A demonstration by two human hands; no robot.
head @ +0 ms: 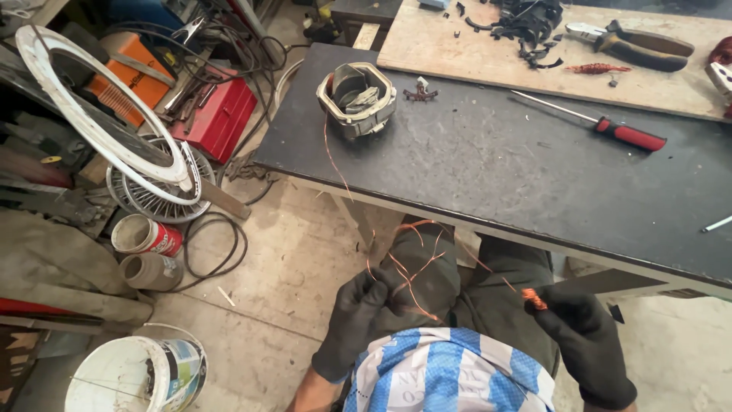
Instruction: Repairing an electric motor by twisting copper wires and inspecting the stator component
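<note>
Both my hands wear black gloves and sit low in the view, over my lap. My left hand pinches strands of thin copper wire that loop across my knees. One strand runs up to a square metal motor stator standing on the dark tabletop. My right hand grips a small orange coil of the wire between its fingertips. The hands are about a forearm's width apart, below the table's front edge.
A red-handled screwdriver lies on the dark top. Behind it a wooden board carries pliers and black plastic scraps. On the floor at left: a white bucket, tins, a fan guard, a red toolbox, cables.
</note>
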